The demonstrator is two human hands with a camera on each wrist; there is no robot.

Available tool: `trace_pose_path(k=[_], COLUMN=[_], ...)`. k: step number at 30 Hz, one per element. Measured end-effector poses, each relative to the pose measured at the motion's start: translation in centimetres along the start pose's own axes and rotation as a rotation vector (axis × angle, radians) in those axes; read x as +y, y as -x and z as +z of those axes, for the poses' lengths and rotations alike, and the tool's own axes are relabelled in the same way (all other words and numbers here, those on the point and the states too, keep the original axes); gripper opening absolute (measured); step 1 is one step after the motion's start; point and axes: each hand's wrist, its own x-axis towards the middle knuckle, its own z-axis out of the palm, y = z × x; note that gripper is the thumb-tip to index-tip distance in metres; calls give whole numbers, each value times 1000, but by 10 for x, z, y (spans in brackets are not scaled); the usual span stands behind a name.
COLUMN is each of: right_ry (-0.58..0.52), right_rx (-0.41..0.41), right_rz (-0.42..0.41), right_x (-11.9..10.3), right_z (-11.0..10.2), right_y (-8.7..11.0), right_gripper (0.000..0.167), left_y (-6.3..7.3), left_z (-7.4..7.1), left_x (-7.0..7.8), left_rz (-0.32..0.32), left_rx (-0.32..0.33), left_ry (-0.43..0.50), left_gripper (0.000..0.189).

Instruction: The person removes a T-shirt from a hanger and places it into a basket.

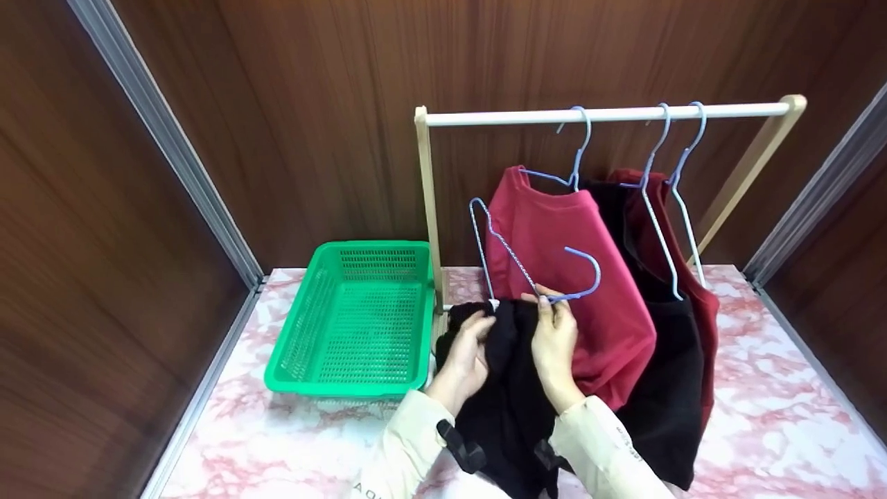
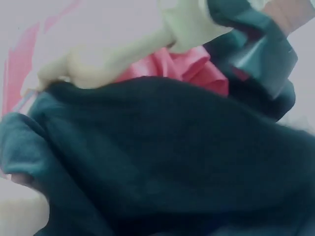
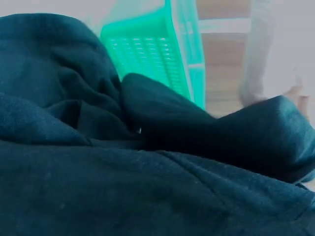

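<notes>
My right hand (image 1: 556, 339) pinches a blue wire hanger (image 1: 514, 255) near the base of its hook, in front of the rack. A black garment (image 1: 511, 402) hangs below the hanger, and its cloth (image 2: 162, 152) fills much of both wrist views. At the garment's upper left edge, my left hand (image 1: 466, 357) holds the black cloth with curled fingers. One end of the hanger rises bare above the cloth; its lower end goes down behind the cloth, where I cannot see it.
A white-barred rack (image 1: 499, 118) with wooden posts carries a red garment (image 1: 554, 242), another black garment (image 1: 669, 388) and a dark red one (image 1: 707, 319) on hangers (image 1: 655, 215). Left of the rack, a green basket (image 1: 277, 353) stands on the marbled tabletop (image 1: 229, 450). Brown panels enclose the space.
</notes>
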Motion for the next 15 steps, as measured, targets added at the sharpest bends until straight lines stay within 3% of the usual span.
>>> trace_pose_path(k=[3, 5, 8, 11, 15], right_ry=[-10, -18, -29, -32, -84], right_rx=[-3, -5, 13, 31, 54], right_rz=[20, 29, 32, 38, 73], right_x=[-1, -1, 1, 2, 2], right_z=[1, 2, 3, 5, 6], right_y=[0, -1, -1, -1, 0], right_gripper=[23, 23, 23, 23, 24], left_y=[0, -1, 1, 4, 9], left_z=[-8, -13, -19, -20, -16], left_x=[-4, -6, -11, -19, -33], left_rz=[-125, -170, -128, -66, 44], left_rx=[-87, -131, -134, -70, 62], left_ry=[-58, -180, -412, -593, -594], left_gripper=[71, 73, 75, 78, 65])
